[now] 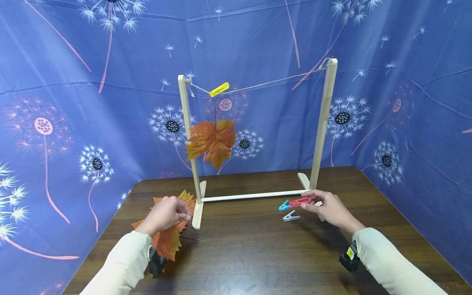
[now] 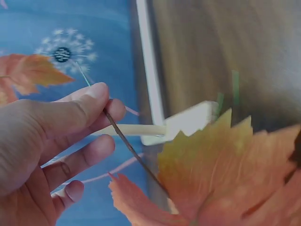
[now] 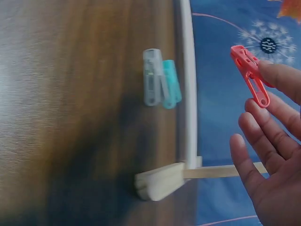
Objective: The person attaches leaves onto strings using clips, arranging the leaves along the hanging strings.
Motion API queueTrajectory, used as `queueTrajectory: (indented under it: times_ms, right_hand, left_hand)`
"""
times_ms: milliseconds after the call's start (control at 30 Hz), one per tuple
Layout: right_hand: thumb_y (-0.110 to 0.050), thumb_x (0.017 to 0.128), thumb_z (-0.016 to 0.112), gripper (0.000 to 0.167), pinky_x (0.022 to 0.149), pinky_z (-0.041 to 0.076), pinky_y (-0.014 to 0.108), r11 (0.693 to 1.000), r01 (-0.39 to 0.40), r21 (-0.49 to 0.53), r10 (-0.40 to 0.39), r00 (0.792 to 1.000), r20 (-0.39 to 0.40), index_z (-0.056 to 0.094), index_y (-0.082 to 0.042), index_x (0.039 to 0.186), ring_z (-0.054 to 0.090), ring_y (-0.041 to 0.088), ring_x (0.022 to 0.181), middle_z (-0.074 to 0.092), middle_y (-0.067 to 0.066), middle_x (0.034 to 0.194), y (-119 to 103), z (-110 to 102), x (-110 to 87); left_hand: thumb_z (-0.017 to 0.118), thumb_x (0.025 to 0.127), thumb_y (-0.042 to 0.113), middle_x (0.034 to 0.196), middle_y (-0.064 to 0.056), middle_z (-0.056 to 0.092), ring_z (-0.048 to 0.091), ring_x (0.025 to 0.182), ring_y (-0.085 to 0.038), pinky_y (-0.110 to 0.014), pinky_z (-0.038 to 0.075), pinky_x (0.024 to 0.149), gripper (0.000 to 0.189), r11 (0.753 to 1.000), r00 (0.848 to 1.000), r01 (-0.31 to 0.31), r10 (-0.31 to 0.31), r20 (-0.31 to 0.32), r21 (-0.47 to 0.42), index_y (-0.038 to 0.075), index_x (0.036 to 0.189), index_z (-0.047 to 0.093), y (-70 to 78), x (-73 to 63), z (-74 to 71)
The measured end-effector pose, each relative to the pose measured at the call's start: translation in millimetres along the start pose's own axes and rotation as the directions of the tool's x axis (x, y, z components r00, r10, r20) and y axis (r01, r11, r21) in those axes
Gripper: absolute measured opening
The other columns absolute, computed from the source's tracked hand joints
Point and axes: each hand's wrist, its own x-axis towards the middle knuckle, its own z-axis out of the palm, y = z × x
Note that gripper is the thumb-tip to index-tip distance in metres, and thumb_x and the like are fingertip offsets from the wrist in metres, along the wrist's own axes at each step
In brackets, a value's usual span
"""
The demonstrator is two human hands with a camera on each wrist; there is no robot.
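Left hand (image 1: 167, 214) pinches an orange leaf (image 2: 225, 176) by its stem (image 2: 136, 153). Right hand (image 1: 329, 208) pinches a red peg (image 1: 298, 202), near a blue peg (image 1: 284, 206) and grey peg (image 1: 291, 216) on the worktop (image 1: 239, 262).

A person's two forearms are covered by long, plain sleeves in pale cream: the left sleeve (image 1: 119, 262) and the right sleeve (image 1: 394, 262), both soft-looking, lightly creased and reaching to the wrist. Beyond the cuffs, the left hand (image 1: 169, 214) and right hand (image 1: 332, 209) are bare. A small, chunky black device (image 1: 157, 263) sits at the left wrist; its black counterpart (image 1: 346, 262) at the right carries a bright yellow label (image 1: 350, 253) with dark markings.
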Motion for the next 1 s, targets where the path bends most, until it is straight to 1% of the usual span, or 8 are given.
queueTrajectory:
  times_ms: [100,200,300,400,500,633,833,1000]
  right_hand:
    - [-0.020,0.090,0.079,0.034,0.072,0.047,0.031,0.999,0.011,-0.034,-0.012,0.999,-0.044,0.069,0.000,0.116,0.063,0.021,0.085,0.070,0.002,0.090,-6,-9,5.2]
    - [-0.019,0.090,0.079,0.030,0.075,0.046,0.035,0.997,0.027,-0.069,-0.033,0.996,-0.085,0.069,-0.001,0.112,0.064,0.023,0.087,0.071,0.003,0.090,-11,-17,10.5]
    - [-0.017,0.090,0.079,0.027,0.077,0.046,0.037,0.995,0.048,-0.084,-0.057,0.993,-0.101,0.070,-0.002,0.111,0.065,0.024,0.088,0.072,0.004,0.090,-17,-24,15.2]
    - [-0.017,0.091,0.078,0.029,0.077,0.048,0.036,0.994,0.072,-0.077,-0.079,0.992,-0.095,0.070,-0.002,0.114,0.067,0.024,0.089,0.074,0.005,0.092,-25,-31,18.7]
    - [-0.018,0.092,0.078,0.031,0.075,0.051,0.032,0.993,0.100,-0.059,-0.104,0.992,-0.078,0.069,-0.001,0.116,0.068,0.023,0.089,0.075,0.008,0.096,-33,-36,22.8]
    - [-0.019,0.092,0.078,0.031,0.071,0.050,0.027,0.989,0.133,-0.057,-0.137,0.989,-0.063,0.070,-0.002,0.117,0.069,0.020,0.088,0.075,0.007,0.097,-43,-41,28.6]
    - [-0.025,0.091,0.079,0.033,0.070,0.049,0.030,0.990,0.129,-0.057,-0.132,0.990,-0.043,0.072,-0.011,0.120,0.068,0.020,0.089,0.075,0.003,0.096,-64,-49,38.4]
    - [-0.031,0.090,0.080,0.040,0.075,0.048,0.035,0.989,0.132,-0.060,-0.134,0.990,-0.041,0.070,-0.012,0.124,0.068,0.024,0.096,0.075,0.005,0.100,-83,-54,46.6]
  left_hand:
    - [0.079,0.087,0.006,0.071,0.003,0.071,0.067,0.066,-0.016,-0.034,0.052,0.064,0.007,0.998,1.000,0.027,-0.028,-0.013,-0.049,0.010,0.082,0.075,7.2,6.7,-10.7]
    - [0.077,0.088,0.006,0.072,0.001,0.072,0.070,0.070,-0.022,-0.035,0.053,0.066,0.006,0.994,0.999,0.020,-0.024,-0.033,-0.106,0.008,0.083,0.075,12.9,13.0,-19.1]
    - [0.077,0.089,0.007,0.072,0.000,0.073,0.070,0.070,-0.020,-0.034,0.054,0.066,0.005,0.989,0.998,0.014,-0.023,-0.058,-0.150,0.007,0.085,0.075,18.7,17.8,-24.8]
    - [0.076,0.090,0.008,0.072,0.000,0.073,0.070,0.068,-0.018,-0.033,0.054,0.065,0.005,0.983,0.995,0.023,-0.040,-0.086,-0.182,0.006,0.085,0.075,26.8,21.6,-28.7]
    - [0.076,0.091,0.009,0.072,0.001,0.073,0.068,0.066,-0.016,-0.033,0.052,0.064,0.006,0.980,0.992,0.029,-0.053,-0.117,-0.199,0.006,0.086,0.075,36.3,25.6,-31.9]
    - [0.076,0.092,0.011,0.072,0.000,0.074,0.066,0.064,-0.015,-0.033,0.050,0.063,0.006,0.971,0.987,0.034,-0.069,-0.143,-0.235,0.005,0.091,0.076,49.8,31.4,-33.9]
    - [0.075,0.094,0.015,0.081,0.000,0.077,0.066,0.065,-0.014,-0.033,0.050,0.062,0.009,0.958,0.974,0.042,-0.102,-0.201,-0.284,0.008,0.097,0.078,70.0,43.6,-35.8]
    - [0.076,0.093,0.019,0.086,-0.006,0.078,0.066,0.067,-0.016,-0.032,0.050,0.062,0.011,0.940,0.956,0.038,-0.133,-0.260,-0.340,0.009,0.099,0.078,87.7,54.8,-42.4]
